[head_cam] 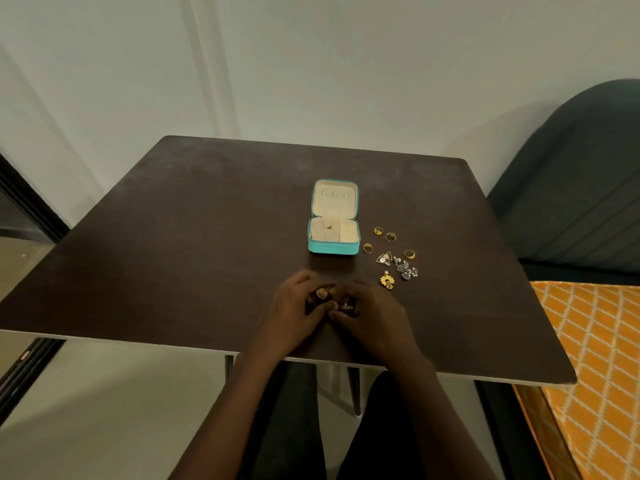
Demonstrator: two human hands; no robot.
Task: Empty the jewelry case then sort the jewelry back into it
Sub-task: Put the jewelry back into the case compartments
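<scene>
Nearest the camera, two forearms are stretched over the near edge of the dark table (173, 237), and the left hand (294, 308) and right hand (372, 315) are brought together just in front of the jewelry case (333, 221). Fingers on both hands are curled inward, tips nearly meeting. A small piece of jewelry (345, 306) is pinched at the right hand's fingertips; what kind of piece it is cannot be made out. The left fingers are bent close against it, and whether they share the grip cannot be told.

The teal case is set open on the table beyond the hands, lid leaned back, cream lining shown. One tiny gold piece (329, 227) is seen in its base compartments.

To the right of the case, loose jewelry is spread on the tabletop: four gold rings (378, 231), a triangular gold pendant (384, 258), a cluster of silver crystal pieces (405, 268), and a round gold pendant (387, 280) lying nearest the right hand, just apart from it. Nothing is laid between hands and case.

Further out, a dark upholstered chair (571, 168) is stood at the right, with an orange patterned cloth (595, 358) below it.
</scene>
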